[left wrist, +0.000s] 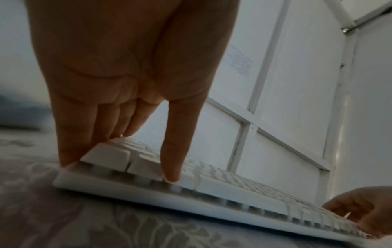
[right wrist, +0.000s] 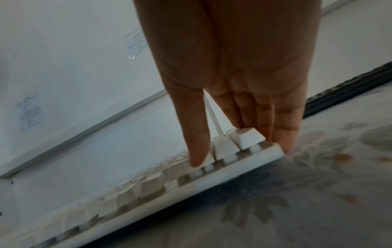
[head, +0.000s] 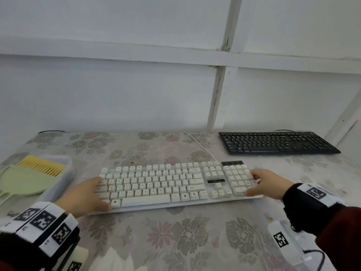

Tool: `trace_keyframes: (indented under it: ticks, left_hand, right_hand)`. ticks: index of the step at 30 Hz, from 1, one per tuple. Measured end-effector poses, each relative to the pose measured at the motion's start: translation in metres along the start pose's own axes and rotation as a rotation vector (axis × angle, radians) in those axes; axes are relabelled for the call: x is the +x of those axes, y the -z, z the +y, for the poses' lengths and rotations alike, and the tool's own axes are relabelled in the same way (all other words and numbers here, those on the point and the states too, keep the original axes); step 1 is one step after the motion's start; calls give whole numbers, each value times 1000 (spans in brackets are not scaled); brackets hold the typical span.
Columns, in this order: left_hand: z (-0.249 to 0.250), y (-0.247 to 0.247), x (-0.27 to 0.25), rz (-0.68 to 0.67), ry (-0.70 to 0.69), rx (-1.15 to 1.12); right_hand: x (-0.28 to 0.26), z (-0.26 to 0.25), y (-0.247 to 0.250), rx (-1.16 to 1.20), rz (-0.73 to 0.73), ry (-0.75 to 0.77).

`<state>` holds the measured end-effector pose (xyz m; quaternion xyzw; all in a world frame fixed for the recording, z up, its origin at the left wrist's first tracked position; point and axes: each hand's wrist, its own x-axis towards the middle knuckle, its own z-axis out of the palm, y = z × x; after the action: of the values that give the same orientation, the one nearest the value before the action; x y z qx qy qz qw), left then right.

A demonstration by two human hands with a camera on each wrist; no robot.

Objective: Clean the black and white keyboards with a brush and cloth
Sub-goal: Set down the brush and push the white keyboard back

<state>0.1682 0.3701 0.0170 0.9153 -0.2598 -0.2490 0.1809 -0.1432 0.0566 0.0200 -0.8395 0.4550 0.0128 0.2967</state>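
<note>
While left hand holds keyboard, right hand

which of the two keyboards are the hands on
The white keyboard, nearer the person: the left hand and right hand hold its two ends. The black keyboard lies untouched farther back on the right, by the wall.
</note>
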Motion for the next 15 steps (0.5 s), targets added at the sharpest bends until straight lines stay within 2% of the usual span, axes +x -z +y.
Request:
trace_keyframes:
  ticks: [9, 15]
  left_hand:
    - [-4, 11, 32, 50, 105, -138]
    - [9, 19, 68, 51, 146, -144]
  right_hand:
    - [40, -30, -1, 55, 14, 68]
    - [73, -42, 2, 42, 37, 43]
